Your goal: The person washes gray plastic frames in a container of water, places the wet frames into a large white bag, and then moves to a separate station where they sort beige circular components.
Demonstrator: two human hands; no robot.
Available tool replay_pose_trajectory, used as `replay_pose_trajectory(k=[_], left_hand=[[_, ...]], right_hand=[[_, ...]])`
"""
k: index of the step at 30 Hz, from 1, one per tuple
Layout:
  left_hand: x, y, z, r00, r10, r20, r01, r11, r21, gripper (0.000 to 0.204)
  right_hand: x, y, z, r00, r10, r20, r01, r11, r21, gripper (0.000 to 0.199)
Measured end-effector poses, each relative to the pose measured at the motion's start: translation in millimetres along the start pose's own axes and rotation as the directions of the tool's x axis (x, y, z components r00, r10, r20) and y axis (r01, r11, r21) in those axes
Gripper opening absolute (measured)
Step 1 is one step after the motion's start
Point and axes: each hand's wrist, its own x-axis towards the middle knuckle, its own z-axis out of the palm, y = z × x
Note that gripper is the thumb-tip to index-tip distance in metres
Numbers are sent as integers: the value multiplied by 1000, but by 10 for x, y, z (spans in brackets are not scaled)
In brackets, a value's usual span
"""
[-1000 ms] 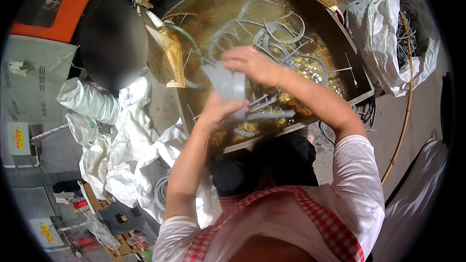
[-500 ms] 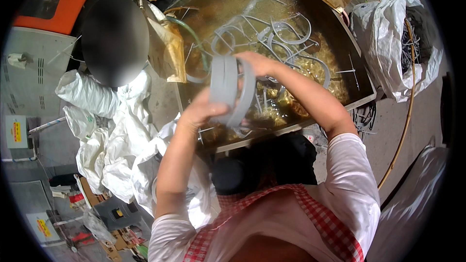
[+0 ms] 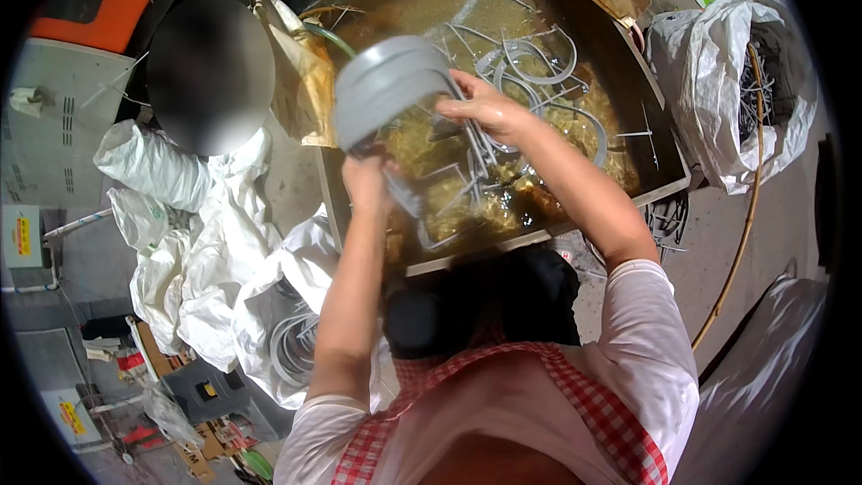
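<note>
A wide grey plastic ring or curved band (image 3: 391, 81), partly smeared by motion, is held above a metal tank (image 3: 678, 181) of murky water. Around its lower left end my left hand (image 3: 366, 181) is closed. My right hand (image 3: 489, 112) grips its right side, with thin grey bars hanging under the fingers. Whether it is one piece or several stacked together I cannot tell. Beyond my right hand, loose grey curved strips (image 3: 543, 76) and thin rods lie tangled in the water.
To the left of the tank, an open white sack (image 3: 260, 323) holds grey rings (image 3: 292, 346). Another white sack (image 3: 696, 63) with dark thin strips stands at the right, a long brown stick (image 3: 743, 251) leaning on it. A green hose (image 3: 330, 39) enters the tank's far left.
The grey ring has swung up and left and tilted, its broad outer face now upward. My hands have moved farther apart. The sack of rings at the left has come into clearer view.
</note>
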Motion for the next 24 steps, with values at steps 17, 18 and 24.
replay_pose_trajectory(k=[17, 18, 24], left_hand=[[-403, 914, 219, 275, 590, 759, -856, -209, 473, 44], [-436, 879, 300, 244, 601, 761, -948, -16, 317, 50], [-1524, 1251, -790, 574, 819, -25, -616, 451, 646, 41]], right_hand=[[411, 1574, -380, 990, 79, 113, 60, 490, -870, 56], [411, 1741, -553, 987, 73, 142, 87, 502, -861, 63], [162, 1683, -586, 958, 65, 280, 245, 323, -914, 92]])
